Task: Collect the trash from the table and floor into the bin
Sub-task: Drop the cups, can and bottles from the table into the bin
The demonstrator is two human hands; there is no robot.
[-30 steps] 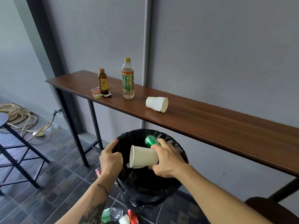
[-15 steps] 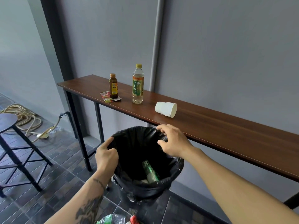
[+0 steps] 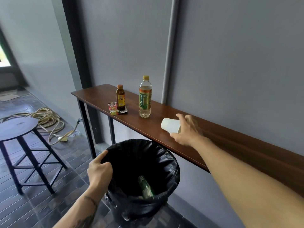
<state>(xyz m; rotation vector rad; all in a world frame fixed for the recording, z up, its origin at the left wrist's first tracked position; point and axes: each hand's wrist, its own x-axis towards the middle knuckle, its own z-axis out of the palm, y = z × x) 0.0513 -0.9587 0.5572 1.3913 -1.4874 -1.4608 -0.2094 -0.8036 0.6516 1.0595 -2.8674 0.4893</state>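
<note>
A white paper cup (image 3: 170, 125) lies on its side on the brown wooden table (image 3: 213, 142). My right hand (image 3: 187, 130) reaches over the table, with fingers above and thumb below curled round the cup's open end. Below the table's front edge is the bin (image 3: 171, 163), lined with a black bag. My left hand (image 3: 99, 171) grips its left rim. A green can (image 3: 145, 186) lies inside the bin. Further left on the table stand a tall tea bottle (image 3: 145, 97) and a small brown bottle (image 3: 120, 100), and a red sachet (image 3: 115, 109) lies flat beside the brown bottle.
A round black stool (image 3: 18, 125) stands on the dark tiled floor at the left. A coiled hose (image 3: 47, 119) lies behind it. The grey wall and a vertical pipe (image 3: 169, 51) back the narrow table.
The paper cup and green can that my right hand held over the bin have dropped inside. That hand then rose to the table and closed round the second cup. My left hand stayed on the rim.
</note>
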